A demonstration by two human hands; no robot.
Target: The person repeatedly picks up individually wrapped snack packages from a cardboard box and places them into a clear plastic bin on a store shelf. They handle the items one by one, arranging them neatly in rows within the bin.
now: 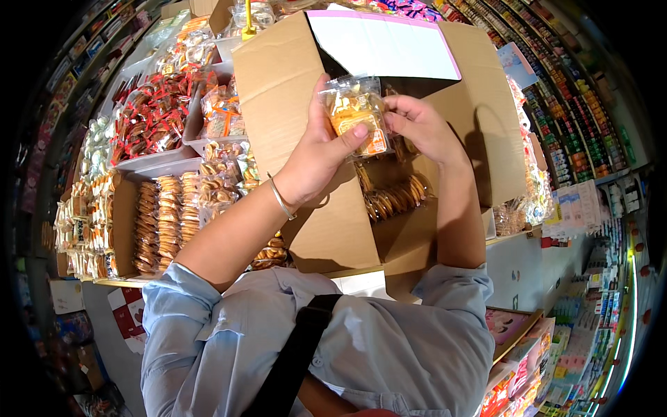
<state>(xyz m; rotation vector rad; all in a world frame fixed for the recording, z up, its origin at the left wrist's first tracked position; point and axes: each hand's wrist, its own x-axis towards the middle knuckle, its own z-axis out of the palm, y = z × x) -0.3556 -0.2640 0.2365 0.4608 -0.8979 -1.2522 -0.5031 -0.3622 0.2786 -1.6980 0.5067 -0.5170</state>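
My left hand (331, 133) holds a clear plastic packet of round biscuits (359, 117), its thumb across the printed front. My right hand (411, 122) touches the packet's right edge with thumb and bent fingers; its other fingertips are partly hidden. Both hands are above an open cardboard box (292, 99) whose flaps are spread outward. Down inside the box, a row of wrapped round biscuits (396, 200) lies near the front, partly in shadow. A white sheet with a pink edge (385, 44) covers part of the box's far side.
Left of the box are a tray of red-wrapped snacks (156, 114), rows of packed biscuits (169, 213) and white-wrapped packets (81, 229). A yellow upright post (248, 28) stands behind. Stocked shelves (568, 104) curve along the right; more packaged goods (516, 385) are low at the right.
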